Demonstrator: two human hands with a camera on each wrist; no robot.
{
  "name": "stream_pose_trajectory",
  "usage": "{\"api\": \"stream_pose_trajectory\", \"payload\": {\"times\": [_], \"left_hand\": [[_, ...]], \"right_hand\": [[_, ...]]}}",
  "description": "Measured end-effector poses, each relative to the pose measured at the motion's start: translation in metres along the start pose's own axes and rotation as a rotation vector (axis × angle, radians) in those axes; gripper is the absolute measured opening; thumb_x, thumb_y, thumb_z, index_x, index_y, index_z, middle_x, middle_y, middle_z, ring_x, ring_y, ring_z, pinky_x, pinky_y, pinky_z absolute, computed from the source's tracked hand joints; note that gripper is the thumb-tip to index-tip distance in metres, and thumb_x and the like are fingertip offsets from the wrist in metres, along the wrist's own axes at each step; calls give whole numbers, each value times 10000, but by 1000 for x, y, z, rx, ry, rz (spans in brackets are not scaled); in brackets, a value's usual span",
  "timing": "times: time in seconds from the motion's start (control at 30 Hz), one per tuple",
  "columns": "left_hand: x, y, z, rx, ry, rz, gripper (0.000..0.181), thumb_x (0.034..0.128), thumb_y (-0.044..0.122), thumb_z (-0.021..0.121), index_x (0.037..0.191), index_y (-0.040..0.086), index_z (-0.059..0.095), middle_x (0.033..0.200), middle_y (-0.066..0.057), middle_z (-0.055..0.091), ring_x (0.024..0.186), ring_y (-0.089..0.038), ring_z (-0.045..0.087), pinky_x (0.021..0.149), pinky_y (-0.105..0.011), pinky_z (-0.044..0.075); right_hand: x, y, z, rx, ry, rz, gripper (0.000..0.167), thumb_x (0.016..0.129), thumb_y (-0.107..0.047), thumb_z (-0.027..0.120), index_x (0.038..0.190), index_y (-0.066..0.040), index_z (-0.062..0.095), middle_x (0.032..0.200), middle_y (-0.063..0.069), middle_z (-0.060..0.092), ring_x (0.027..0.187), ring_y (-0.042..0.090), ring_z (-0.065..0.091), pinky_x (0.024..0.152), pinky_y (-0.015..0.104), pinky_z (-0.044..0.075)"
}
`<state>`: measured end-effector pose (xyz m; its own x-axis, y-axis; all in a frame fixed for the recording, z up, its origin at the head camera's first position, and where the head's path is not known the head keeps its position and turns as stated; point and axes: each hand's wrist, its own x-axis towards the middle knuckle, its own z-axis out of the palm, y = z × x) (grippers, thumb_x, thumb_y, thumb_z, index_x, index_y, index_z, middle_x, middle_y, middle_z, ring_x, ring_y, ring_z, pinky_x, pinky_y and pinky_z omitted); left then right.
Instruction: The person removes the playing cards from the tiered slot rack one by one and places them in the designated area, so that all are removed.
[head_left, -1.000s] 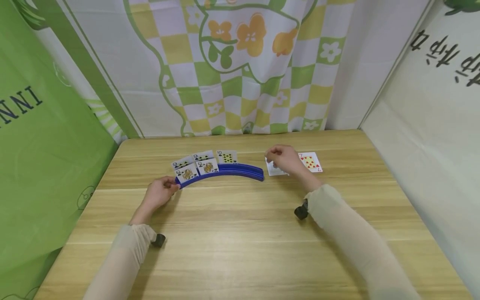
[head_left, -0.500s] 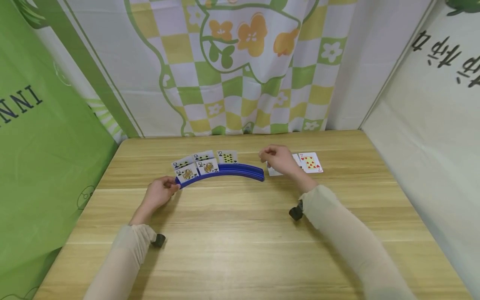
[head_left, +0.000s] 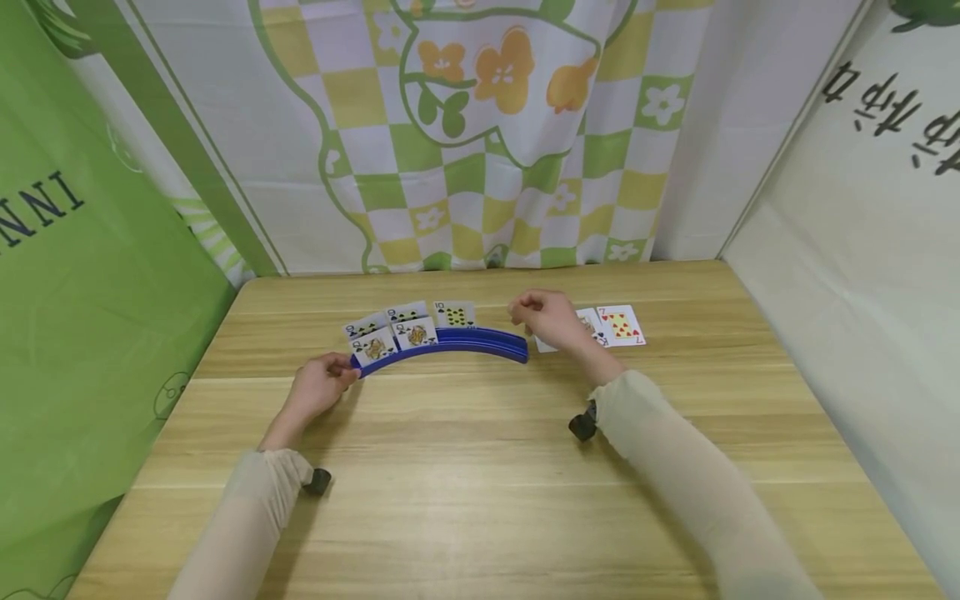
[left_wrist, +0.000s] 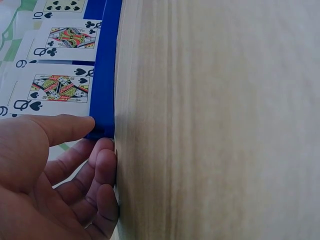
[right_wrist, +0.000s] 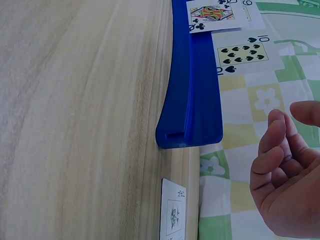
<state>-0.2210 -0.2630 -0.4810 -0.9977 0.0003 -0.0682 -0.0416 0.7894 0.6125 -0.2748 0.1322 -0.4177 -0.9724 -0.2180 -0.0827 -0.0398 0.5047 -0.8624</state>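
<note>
My left hand [head_left: 318, 385] pinches the left end of a curved blue playing card holder [left_wrist: 104, 75], thumb on top and fingers beneath. In its front row stand a queen of spades [left_wrist: 60, 88] and a queen of clubs [left_wrist: 72, 37]. Two nines [head_left: 407, 312] show partly behind them, and a ten of spades [right_wrist: 242, 53] stands in the back row. My right hand [head_left: 551, 319] hovers past the holder's right end, fingers loosely curled, with a gap between thumb and index finger and nothing held. Below it lies a partly covered face card [head_left: 587, 319].
A seven of hearts [head_left: 621, 325] lies on the wooden table [head_left: 480, 467], right of the face card. The right wrist view shows a card with a grey figure [right_wrist: 173, 210] near the holder's end. A patterned curtain [head_left: 495, 200] hangs behind the table's far edge.
My right hand has shifted left toward the holder, uncovering more of the face card beside the seven of hearts. My left hand, the holder and its cards stay in place.
</note>
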Motion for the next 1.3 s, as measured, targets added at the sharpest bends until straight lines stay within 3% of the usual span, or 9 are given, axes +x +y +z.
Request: {"api": "stream_pose_trajectory", "payload": {"times": [0.33, 0.7, 1.3], "left_hand": [[0, 0, -2, 6, 2, 3, 335, 952, 221, 640, 1182, -23, 652, 1078, -229, 714, 949, -319, 666, 764, -334, 500], [0, 2, -1, 3, 12, 2, 325, 946, 198, 650, 1179, -29, 655, 1094, -241, 714, 981, -348, 675, 825, -410, 525], [0, -1, -1, -3, 9, -6, 328, 952, 214, 638, 1184, -15, 657, 1106, -233, 717, 978, -332, 678, 799, -369, 521]], "right_hand": [[3, -4, 8, 18, 8, -11, 268, 998, -322, 581, 1109, -100, 681, 1009, 96, 706, 917, 395, 634, 671, 287, 475], [6, -8, 13, 33, 10, -22, 247, 1004, -311, 576, 1100, -108, 680, 1007, 85, 708, 736, 175, 581, 639, 268, 475], [15, -12, 24, 84, 17, -41, 212, 993, -264, 591, 1084, -102, 693, 970, 88, 706, 698, 168, 584, 650, 283, 500]]}}
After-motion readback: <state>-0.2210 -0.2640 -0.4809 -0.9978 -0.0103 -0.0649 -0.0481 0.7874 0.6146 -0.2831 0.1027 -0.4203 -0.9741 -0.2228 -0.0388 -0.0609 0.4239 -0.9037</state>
